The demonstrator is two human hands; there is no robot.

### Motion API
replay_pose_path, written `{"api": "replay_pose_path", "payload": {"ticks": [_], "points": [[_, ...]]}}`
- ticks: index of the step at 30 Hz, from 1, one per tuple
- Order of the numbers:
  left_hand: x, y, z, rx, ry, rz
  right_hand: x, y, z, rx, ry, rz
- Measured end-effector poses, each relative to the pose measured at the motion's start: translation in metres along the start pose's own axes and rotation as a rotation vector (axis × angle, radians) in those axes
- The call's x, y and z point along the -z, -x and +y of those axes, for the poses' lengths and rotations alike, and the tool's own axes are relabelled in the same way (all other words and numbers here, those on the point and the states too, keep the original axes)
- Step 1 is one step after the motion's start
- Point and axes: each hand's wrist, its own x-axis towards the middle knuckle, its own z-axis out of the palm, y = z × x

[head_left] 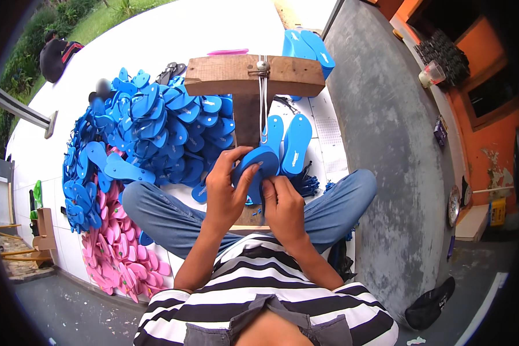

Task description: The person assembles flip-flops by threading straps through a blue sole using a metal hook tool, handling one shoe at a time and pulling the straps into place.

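In front of my lap, my left hand (227,183) is closed around a blue flip-flop sole (258,157), its thumb pressed on the face. My right hand (285,206) is closed in a pinch against the sole's lower right edge. What its fingers hold is hidden; a small blue tip shows below them. Just beyond stands a wooden T-shaped post (207,76), with a metal piece and a white looped cord (263,104) hanging from its crossbar. Two blue soles, one of them a printed sole (297,144), lie beyond my hands. Dark blue straps (307,184) lie in a bunch by my right knee.
A large heap of blue flip-flops (155,124) spreads to the left, with pink flip-flops (121,254) nearer me. More blue soles (308,49) stand behind the crossbar. A grey ledge (386,144) runs along the right; a dark cap (429,305) lies there. A person (54,57) sits far left.
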Motion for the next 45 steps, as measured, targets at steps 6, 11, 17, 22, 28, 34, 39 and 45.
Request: {"api": "replay_pose_path", "payload": {"ticks": [6,11,17,22,28,34,39,45], "points": [[0.004,-0.011,-0.01,-0.244,-0.154,0.0,-0.005,-0.017,-0.004,-0.145,-0.313,-0.041],[0.009,-0.014,-0.013,-0.218,-0.037,-0.001,-0.003,-0.003,-0.001,-0.325,-0.642,-0.187],[0.024,-0.001,-0.021,-0.022,0.401,0.038,-0.017,0.0,0.025,-0.776,-1.608,-0.294],[0.033,-0.006,-0.034,0.019,0.205,-0.092,-0.005,-0.025,0.036,-0.299,-1.387,0.203],[0.029,-0.019,0.002,-0.431,0.05,-0.128,0.03,-0.056,0.014,0.539,-0.423,0.028],[0.02,-0.035,0.008,-0.563,0.14,-0.046,0.032,-0.074,0.002,0.697,-0.17,0.068],[0.016,-0.048,0.011,-0.585,0.089,0.004,0.026,-0.08,0.001,0.625,-0.218,0.097],[0.016,-0.052,0.027,-0.491,0.12,-0.004,0.035,-0.075,-0.007,0.464,-0.196,0.039]]}}
